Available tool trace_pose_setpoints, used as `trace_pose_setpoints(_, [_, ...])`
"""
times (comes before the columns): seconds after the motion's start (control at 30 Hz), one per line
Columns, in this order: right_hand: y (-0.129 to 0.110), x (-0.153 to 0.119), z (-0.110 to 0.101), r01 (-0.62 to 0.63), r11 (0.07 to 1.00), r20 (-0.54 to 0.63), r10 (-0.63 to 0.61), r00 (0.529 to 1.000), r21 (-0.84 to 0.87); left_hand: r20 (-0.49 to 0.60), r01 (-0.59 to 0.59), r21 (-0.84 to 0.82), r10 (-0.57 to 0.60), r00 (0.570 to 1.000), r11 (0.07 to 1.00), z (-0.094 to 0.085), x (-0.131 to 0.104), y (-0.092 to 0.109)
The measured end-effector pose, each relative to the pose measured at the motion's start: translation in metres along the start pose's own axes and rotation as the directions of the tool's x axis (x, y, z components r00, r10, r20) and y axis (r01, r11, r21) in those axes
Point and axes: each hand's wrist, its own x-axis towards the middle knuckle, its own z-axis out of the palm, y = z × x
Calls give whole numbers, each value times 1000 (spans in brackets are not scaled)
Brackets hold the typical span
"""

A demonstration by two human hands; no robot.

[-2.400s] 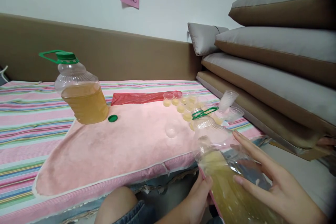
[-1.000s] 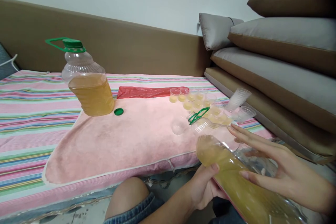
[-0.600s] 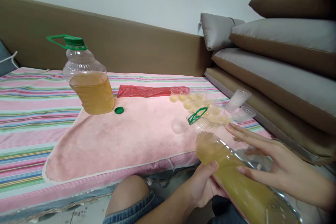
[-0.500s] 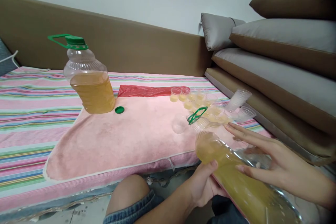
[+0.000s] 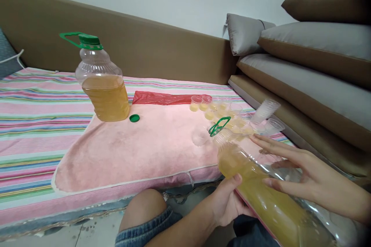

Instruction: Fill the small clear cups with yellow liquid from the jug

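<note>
A large clear plastic bottle [image 5: 255, 185] of yellow liquid lies tilted low across the lower right, its green-ringed neck pointing left and away from me. My left hand [image 5: 228, 200] is wrapped under its near side, thumb on top. My right hand [image 5: 301, 173] grips it from the other side, thumb on the upper face and fingers extended along the far edge. Just left of the bottle's mouth stands a clear plastic cup [image 5: 199, 136], with no yellow visible in it. Behind the neck are several cups [image 5: 210, 114] holding a little yellow liquid, partly hidden by the bottle.
A second capped bottle [image 5: 106, 96] stands upright at the left, beside a loose green cap [image 5: 134, 118]. A red plastic bag [image 5: 162, 98] lies behind the pink cloth [image 5: 130, 150]. At right, a stack of cups [image 5: 265, 111] leans near piled cushions [image 5: 307, 73].
The view has shifted slightly, moving the scene a little right in frame. Both hands keep their hold on the tilted bottle, whose pose looks nearly the same.
</note>
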Motion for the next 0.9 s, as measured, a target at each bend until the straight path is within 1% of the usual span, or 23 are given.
trace_pose_setpoints(0.13, [1, 1, -1, -5, 1000, 12, 5, 1000, 26, -2, 2, -16, -2, 1000, 1000, -1, 1, -1])
trace_pose_setpoints(0.23, [1, 2, -1, -1, 1000, 33, 1, 999, 5, -30, 4, -24, -5, 1000, 1000, -3, 1, -3])
trace_pose_setpoints(0.33, [3, 4, 0, 6, 1000, 26, -7, 1000, 16, -54, 5, -30, -7, 999, 1000, -3, 2, -5])
trace_pose_setpoints(0.43, [6, 4, 1, -6, 999, 25, 5, 1000, 48, -36, -1, -34, -1, 999, 999, -3, 2, -6])
trace_pose_setpoints(0.6, [9, 4, 0, -51, 993, 79, 43, 996, 108, 9, -16, -46, 16, 1000, 999, -4, 3, -6])
trace_pose_setpoints(0.9, [13, 4, -1, -65, 994, 99, 56, 993, 90, 41, -14, -52, 16, 999, 999, -4, 3, -5])
